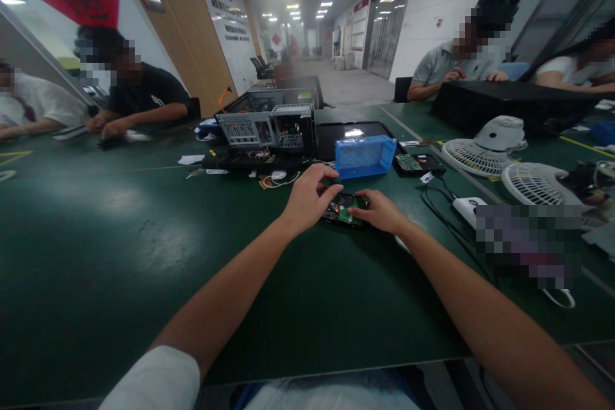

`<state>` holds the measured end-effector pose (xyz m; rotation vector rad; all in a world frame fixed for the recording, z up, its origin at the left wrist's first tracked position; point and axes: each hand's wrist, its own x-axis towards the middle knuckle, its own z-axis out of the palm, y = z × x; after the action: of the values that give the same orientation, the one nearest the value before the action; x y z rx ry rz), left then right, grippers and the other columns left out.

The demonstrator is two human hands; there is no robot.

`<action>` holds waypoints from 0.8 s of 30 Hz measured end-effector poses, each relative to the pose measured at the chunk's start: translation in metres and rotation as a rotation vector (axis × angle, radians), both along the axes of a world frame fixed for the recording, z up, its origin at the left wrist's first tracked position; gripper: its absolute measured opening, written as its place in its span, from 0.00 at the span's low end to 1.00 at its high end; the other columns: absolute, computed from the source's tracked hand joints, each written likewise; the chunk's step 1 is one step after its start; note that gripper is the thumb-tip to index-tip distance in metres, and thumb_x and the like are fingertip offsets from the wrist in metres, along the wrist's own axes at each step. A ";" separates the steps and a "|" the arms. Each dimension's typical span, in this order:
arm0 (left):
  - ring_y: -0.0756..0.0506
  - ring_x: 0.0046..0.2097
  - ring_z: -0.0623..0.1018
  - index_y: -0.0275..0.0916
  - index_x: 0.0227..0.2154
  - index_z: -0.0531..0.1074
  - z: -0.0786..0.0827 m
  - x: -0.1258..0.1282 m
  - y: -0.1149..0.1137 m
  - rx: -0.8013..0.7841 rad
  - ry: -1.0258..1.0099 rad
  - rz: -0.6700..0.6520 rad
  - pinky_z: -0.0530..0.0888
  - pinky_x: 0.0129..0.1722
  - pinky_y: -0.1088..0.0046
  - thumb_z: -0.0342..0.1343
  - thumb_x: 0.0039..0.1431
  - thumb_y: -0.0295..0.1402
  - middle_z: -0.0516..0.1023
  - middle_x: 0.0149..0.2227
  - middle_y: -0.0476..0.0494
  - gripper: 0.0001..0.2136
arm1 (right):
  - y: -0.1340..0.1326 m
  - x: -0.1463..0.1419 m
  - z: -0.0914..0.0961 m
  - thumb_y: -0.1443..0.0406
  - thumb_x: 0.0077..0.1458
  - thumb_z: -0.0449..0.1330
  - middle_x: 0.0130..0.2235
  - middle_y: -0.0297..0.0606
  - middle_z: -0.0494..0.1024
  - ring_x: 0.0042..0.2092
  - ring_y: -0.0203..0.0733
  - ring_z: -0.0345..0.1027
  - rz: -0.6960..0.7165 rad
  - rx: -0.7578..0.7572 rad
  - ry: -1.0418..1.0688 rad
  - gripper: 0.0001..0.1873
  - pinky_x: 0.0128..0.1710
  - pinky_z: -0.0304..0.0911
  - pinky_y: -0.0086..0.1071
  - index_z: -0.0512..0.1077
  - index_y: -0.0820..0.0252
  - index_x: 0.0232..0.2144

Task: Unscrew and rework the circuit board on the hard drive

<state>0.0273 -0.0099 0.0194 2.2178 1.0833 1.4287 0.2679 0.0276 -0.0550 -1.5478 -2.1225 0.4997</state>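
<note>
A hard drive [343, 210] with a green circuit board lies on the dark green table in front of me. My right hand [379, 211] grips its right side, the thumb resting on the board and the fingers curled at the far edge. Over the drive's left far corner, my left hand [312, 197] is curved with thumb and forefinger close together. Something dark shows between those fingertips, too small to make out. Just behind the drive stands a blue plastic bin [365, 157], tipped on its side.
An opened computer case [266, 125] stands behind to the left, with loose parts and cables before it. Another hard drive [419, 164] lies right of the bin. White fan parts [475, 155], a white power strip [468, 208] and cables occupy the right. Several people sit across the table.
</note>
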 end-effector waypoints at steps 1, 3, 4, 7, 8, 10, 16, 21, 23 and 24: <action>0.45 0.49 0.78 0.42 0.43 0.74 0.000 -0.001 0.000 0.022 0.013 0.016 0.80 0.43 0.67 0.62 0.63 0.29 0.76 0.49 0.43 0.08 | 0.000 0.000 0.000 0.49 0.56 0.68 0.51 0.49 0.77 0.49 0.52 0.72 0.001 0.000 -0.005 0.32 0.50 0.68 0.42 0.73 0.60 0.56; 0.45 0.48 0.78 0.41 0.44 0.74 0.001 -0.002 0.002 0.047 0.032 0.033 0.80 0.42 0.68 0.61 0.63 0.28 0.75 0.49 0.43 0.08 | 0.000 0.000 0.000 0.49 0.56 0.68 0.50 0.49 0.77 0.49 0.52 0.72 0.002 0.001 -0.011 0.32 0.51 0.68 0.42 0.73 0.60 0.56; 0.45 0.48 0.78 0.41 0.44 0.75 0.001 -0.003 0.002 0.052 0.041 0.037 0.80 0.42 0.67 0.61 0.63 0.27 0.75 0.49 0.43 0.08 | 0.000 0.000 0.000 0.49 0.56 0.68 0.50 0.49 0.77 0.49 0.52 0.72 0.002 0.002 -0.011 0.32 0.50 0.68 0.41 0.73 0.60 0.56; 0.45 0.48 0.79 0.42 0.46 0.75 0.000 -0.004 0.003 0.045 0.072 0.036 0.80 0.45 0.65 0.59 0.64 0.26 0.78 0.48 0.43 0.09 | 0.000 -0.001 0.000 0.50 0.56 0.68 0.50 0.49 0.76 0.49 0.52 0.72 0.001 0.005 -0.004 0.31 0.51 0.68 0.41 0.73 0.60 0.56; 0.44 0.48 0.79 0.42 0.46 0.75 0.000 -0.004 0.003 0.037 0.075 0.029 0.80 0.46 0.64 0.59 0.64 0.27 0.79 0.48 0.44 0.09 | 0.000 -0.001 0.000 0.50 0.56 0.68 0.50 0.49 0.76 0.49 0.52 0.72 0.002 0.004 -0.001 0.31 0.51 0.68 0.41 0.73 0.61 0.56; 0.44 0.49 0.80 0.42 0.47 0.74 -0.001 -0.003 0.003 0.016 0.058 0.001 0.80 0.48 0.63 0.59 0.65 0.28 0.80 0.48 0.44 0.10 | 0.000 -0.001 0.000 0.50 0.56 0.68 0.51 0.50 0.76 0.50 0.52 0.72 0.002 0.000 0.005 0.32 0.51 0.68 0.41 0.73 0.62 0.56; 0.44 0.48 0.80 0.40 0.42 0.70 -0.004 0.001 0.002 -0.012 -0.048 0.031 0.82 0.44 0.65 0.65 0.61 0.33 0.77 0.49 0.41 0.10 | -0.001 -0.001 0.000 0.50 0.56 0.68 0.51 0.50 0.76 0.49 0.51 0.72 -0.006 -0.007 0.008 0.32 0.48 0.69 0.40 0.72 0.62 0.57; 0.45 0.47 0.77 0.40 0.38 0.71 -0.001 -0.002 0.002 0.007 -0.021 0.115 0.82 0.38 0.69 0.65 0.60 0.32 0.73 0.45 0.44 0.08 | 0.002 0.000 -0.002 0.49 0.56 0.68 0.51 0.48 0.76 0.50 0.52 0.72 0.010 0.012 -0.005 0.31 0.51 0.68 0.41 0.73 0.59 0.56; 0.45 0.46 0.77 0.41 0.40 0.73 -0.001 -0.003 0.003 0.009 0.002 0.101 0.82 0.40 0.68 0.63 0.62 0.29 0.75 0.44 0.45 0.06 | 0.002 0.000 -0.003 0.50 0.56 0.68 0.51 0.48 0.76 0.50 0.52 0.72 0.014 0.019 -0.003 0.31 0.51 0.68 0.41 0.73 0.60 0.56; 0.45 0.46 0.78 0.41 0.41 0.73 -0.001 -0.004 0.004 0.012 0.012 0.086 0.82 0.41 0.67 0.62 0.62 0.28 0.76 0.44 0.45 0.06 | 0.003 0.000 -0.004 0.50 0.56 0.68 0.51 0.49 0.76 0.49 0.52 0.72 0.012 0.020 -0.002 0.31 0.50 0.68 0.41 0.73 0.60 0.56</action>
<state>0.0235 -0.0062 0.0188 2.2153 1.1900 1.4617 0.2682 0.0301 -0.0588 -1.5265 -2.1335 0.4801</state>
